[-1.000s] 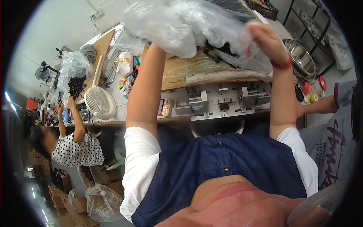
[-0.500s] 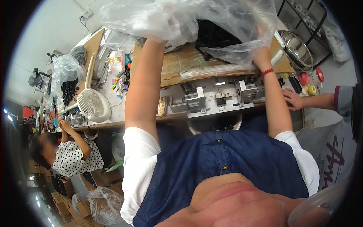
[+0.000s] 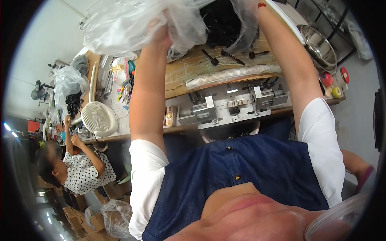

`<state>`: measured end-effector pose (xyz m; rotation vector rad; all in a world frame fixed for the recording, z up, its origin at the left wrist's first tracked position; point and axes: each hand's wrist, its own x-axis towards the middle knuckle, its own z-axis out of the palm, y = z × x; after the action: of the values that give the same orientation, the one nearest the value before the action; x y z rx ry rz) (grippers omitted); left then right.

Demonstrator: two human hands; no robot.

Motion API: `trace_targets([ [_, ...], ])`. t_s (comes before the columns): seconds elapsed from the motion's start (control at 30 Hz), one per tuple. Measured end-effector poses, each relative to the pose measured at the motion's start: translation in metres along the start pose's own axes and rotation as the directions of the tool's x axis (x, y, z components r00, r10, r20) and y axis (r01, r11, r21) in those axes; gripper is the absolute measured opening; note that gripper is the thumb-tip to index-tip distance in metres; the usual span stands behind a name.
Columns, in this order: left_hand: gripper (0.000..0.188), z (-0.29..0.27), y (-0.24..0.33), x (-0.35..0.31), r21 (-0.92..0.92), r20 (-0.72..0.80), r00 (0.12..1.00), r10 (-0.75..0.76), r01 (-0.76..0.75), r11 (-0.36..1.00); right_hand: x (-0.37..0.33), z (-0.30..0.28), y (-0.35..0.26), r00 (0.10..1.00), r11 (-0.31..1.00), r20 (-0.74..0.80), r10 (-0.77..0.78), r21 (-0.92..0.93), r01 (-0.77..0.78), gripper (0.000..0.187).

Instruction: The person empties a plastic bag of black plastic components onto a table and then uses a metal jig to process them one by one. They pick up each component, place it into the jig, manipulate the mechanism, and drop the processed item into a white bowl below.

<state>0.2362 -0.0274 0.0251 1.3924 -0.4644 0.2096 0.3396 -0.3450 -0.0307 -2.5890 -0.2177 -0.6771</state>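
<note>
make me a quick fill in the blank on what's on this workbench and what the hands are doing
1. Both hands grip a clear ____ bag raised over the bench.
2. The left hand pinches the bag's ____ side.
3. The small parts inside the bag are ____ in colour.
4. A white ____ stands at the left end of the workbench.

Missing words: plastic; left; black; fan

Prob. workshop: bench jig point(image 3: 233, 105), parts bags point(image 3: 66, 82), co-worker point(image 3: 74, 170).
</note>
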Motion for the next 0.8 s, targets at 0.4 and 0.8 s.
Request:
trace_targets([
  [0.4,0.035,-0.040,-0.031,0.029,-0.086,0.149,0.953,-0.262,0.277,0.957,-0.016,-0.088,0.057,0.971,0.955,-0.175,-0.164,0.217,0.201,0.019],
  [0.8,0.034,-0.053,-0.035,0.037,-0.226,0.295,0.896,-0.331,0.402,0.887,-0.148,-0.132,-0.120,0.689,0.571,-0.284,-0.667,0.399,0.718,0.030],
])
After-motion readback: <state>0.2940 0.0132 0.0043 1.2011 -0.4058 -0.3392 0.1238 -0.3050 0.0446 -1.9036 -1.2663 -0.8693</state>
